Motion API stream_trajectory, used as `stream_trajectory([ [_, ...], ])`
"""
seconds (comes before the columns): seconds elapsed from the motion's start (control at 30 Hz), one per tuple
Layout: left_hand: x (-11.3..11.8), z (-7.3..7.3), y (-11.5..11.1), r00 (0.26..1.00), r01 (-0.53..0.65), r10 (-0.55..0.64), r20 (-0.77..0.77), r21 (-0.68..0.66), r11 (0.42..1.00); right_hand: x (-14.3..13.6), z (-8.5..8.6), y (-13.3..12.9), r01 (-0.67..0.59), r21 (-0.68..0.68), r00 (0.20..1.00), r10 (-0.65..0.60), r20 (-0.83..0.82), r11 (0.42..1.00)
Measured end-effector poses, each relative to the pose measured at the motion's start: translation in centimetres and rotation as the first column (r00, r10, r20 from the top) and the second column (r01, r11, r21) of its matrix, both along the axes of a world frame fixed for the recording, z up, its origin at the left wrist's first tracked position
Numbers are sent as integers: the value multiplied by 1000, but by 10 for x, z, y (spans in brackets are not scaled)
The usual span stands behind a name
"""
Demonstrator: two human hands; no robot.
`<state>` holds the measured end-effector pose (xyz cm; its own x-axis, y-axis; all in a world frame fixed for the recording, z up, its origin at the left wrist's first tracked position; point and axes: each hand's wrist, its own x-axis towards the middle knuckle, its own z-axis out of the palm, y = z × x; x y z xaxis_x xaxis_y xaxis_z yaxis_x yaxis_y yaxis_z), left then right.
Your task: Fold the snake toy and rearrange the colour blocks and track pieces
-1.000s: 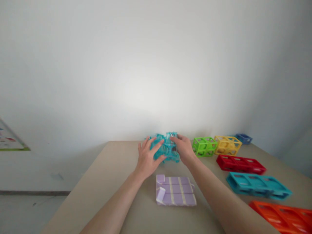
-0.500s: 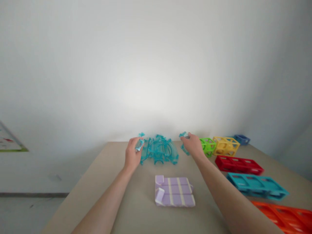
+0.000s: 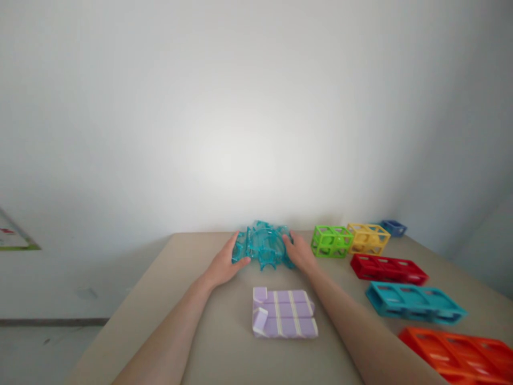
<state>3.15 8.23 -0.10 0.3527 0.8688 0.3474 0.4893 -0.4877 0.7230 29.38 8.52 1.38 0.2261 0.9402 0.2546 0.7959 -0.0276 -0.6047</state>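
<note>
Near the far edge of the table sits a cluster of translucent teal plastic pieces (image 3: 266,245), with notched and curved edges. My left hand (image 3: 226,265) curls round the cluster's left end, thumb in front and fingers on the outer side. At the right end, my right hand (image 3: 300,252) grips the pieces with its thumb along the near side; its other fingers are partly hidden. The cluster is held between both hands. On the table between my forearms lies a flat lilac folded item (image 3: 285,314) with pale cream stripes and a small tab at its left.
On the right stand open-frame plastic blocks: green (image 3: 332,241), yellow (image 3: 367,238), dark blue (image 3: 393,228), red (image 3: 388,269), teal (image 3: 414,302) and orange (image 3: 459,353). Behind the table (image 3: 168,267) rises a white wall (image 3: 256,133). My right forearm passes close to the orange block.
Both hands have moved inward and down onto the teal cluster, bringing the separate teal pieces they held against it. The green block shows fully now that my right hand is off it.
</note>
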Motion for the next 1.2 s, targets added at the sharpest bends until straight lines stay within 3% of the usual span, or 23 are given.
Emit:
stream_trajectory([
  [0.27, 12, -4, 21, 999, 6, -3, 32, -89, 996, 6, -14, -5, 14, 115, 999, -11, -31, 993],
  [0.43, 19, -8, 33, 997, 28, -27, 76, -10, 1000, 6, -17, -3, 18, 189, 999, -9, -50, 982],
  [0.6, 17, -6, 29, 989, -82, 73, 128, 68, 994, 10, -15, -9, 20, 245, 997, -1, -75, 969],
  [0.73, 15, 2, 20, 946, -219, 208, 248, 17, 975, 12, -11, -25, -20, 310, 996, 45, -76, 950],
  [0.87, 11, 7, -12, 912, -310, 297, 283, 1, 951, 9, -2, -56, -3, 401, 993, 51, -110, 916],
  [0.93, 6, 8, -44, 956, -234, 203, 212, 131, 963, 4, 1, -82, 6, 437, 990, 57, -131, 900],
  [1.0, 2, 9, -81, 999, -46, 43, 19, 286, 957, -4, 1, -111, -32, 448, 987, 99, -127, 894],
  [1.07, 3, 10, -113, 966, 210, -141, -216, 343, 915, -14, -2, -140, -127, 421, 982, 174, -77, 898],
  [1.1, 5, 10, -124, 932, 294, -199, -304, 307, 905, -19, -4, -151, -183, 387, 978, 207, -22, 904],
  [1.2, 17, 7, -135, 924, 244, -151, -351, 239, 940, -29, -13, -161, -232, 329, 973, 213, 92, 915],
])
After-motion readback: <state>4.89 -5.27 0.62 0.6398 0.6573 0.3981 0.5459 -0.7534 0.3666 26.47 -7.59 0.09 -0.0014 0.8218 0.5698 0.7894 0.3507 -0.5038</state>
